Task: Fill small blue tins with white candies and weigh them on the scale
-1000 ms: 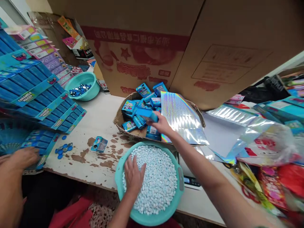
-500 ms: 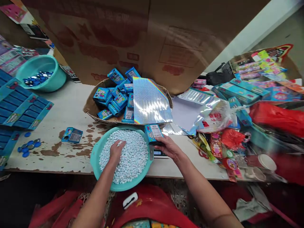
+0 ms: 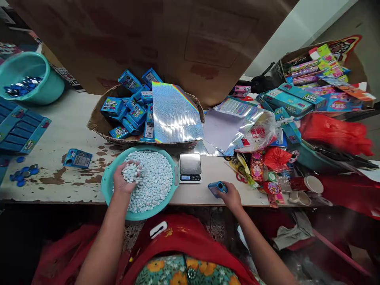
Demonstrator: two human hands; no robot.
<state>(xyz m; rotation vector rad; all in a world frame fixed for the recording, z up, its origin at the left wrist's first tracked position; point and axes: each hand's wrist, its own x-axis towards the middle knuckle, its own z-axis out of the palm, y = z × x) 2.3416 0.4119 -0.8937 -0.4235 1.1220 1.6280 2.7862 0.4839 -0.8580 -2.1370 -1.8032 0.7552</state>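
Note:
My left hand [image 3: 124,183] is cupped around a heap of small white candies [image 3: 132,171] over the left side of a turquoise basin [image 3: 107,186]. More white candies [image 3: 154,178] fill that basin. At the table's front edge, right of the digital scale [image 3: 190,165], my right hand [image 3: 232,196] grips a small blue box [image 3: 216,189] whose round dark opening faces up. A second blue box [image 3: 78,158] lies on the table left of the basin, near several loose blue caps [image 3: 23,174].
Behind the basin, a cardboard tray [image 3: 96,122] holds blue boxes and a shiny silver sheet [image 3: 175,114]. Another turquoise basin [image 3: 53,85] stands back left. Plastic bags, a red bag [image 3: 332,132], packets and cups [image 3: 313,185] crowd the right.
My left hand has lifted out a handful of candies. My right hand has carried its blue box rightward and down, away from the basin, uncovering the scale. The view has shifted slightly.

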